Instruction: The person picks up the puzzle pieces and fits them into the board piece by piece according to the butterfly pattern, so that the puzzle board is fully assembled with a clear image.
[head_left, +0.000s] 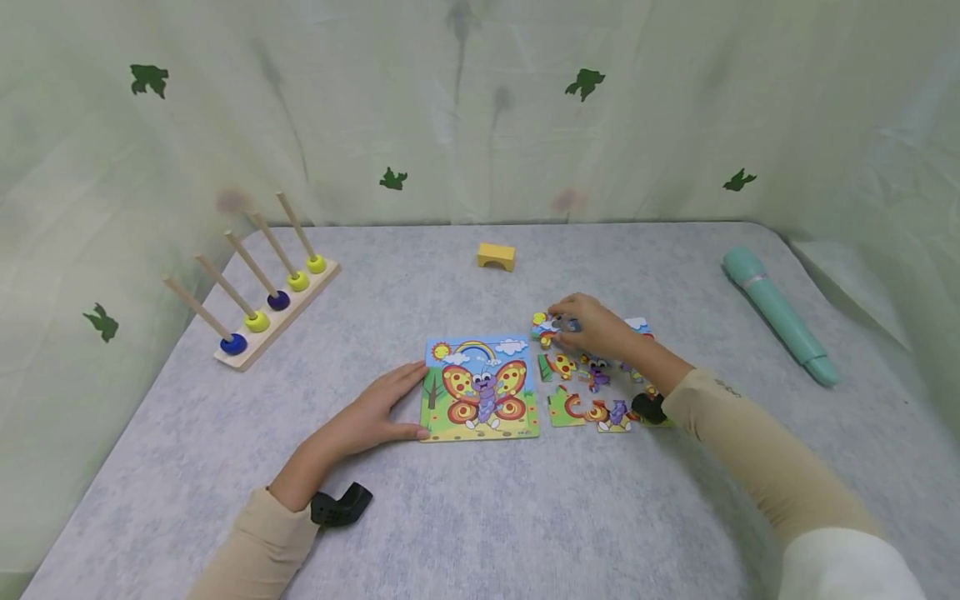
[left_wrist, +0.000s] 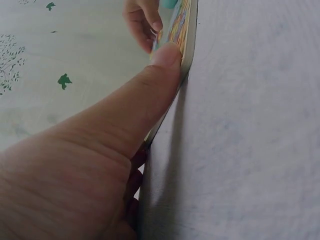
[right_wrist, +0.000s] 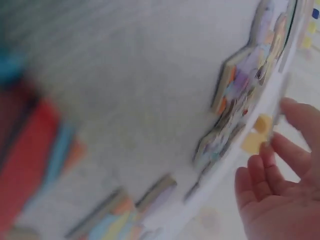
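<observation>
A square board with a butterfly picture [head_left: 483, 390] lies flat on the table. My left hand [head_left: 375, 408] rests along its left edge, fingers extended and thumb at the near left corner; the thumb [left_wrist: 162, 62] touches the board's edge in the left wrist view. Several loose jigsaw pieces [head_left: 597, 374] lie in rough rows to the right of the board. Over the far row is my right hand [head_left: 596, 327], bent down. Between its thumb and forefinger it pinches a thin jigsaw piece [right_wrist: 281, 107], seen edge-on in the right wrist view. The right forearm partly hides the rightmost pieces.
A wooden peg stand [head_left: 281, 321] with blue and yellow beads stands at the left. Toward the back sits a yellow arch block [head_left: 496, 256]. A long teal tool with a rounded head [head_left: 780, 317] lies at the right. Pale curtains [head_left: 480, 125] surround the table.
</observation>
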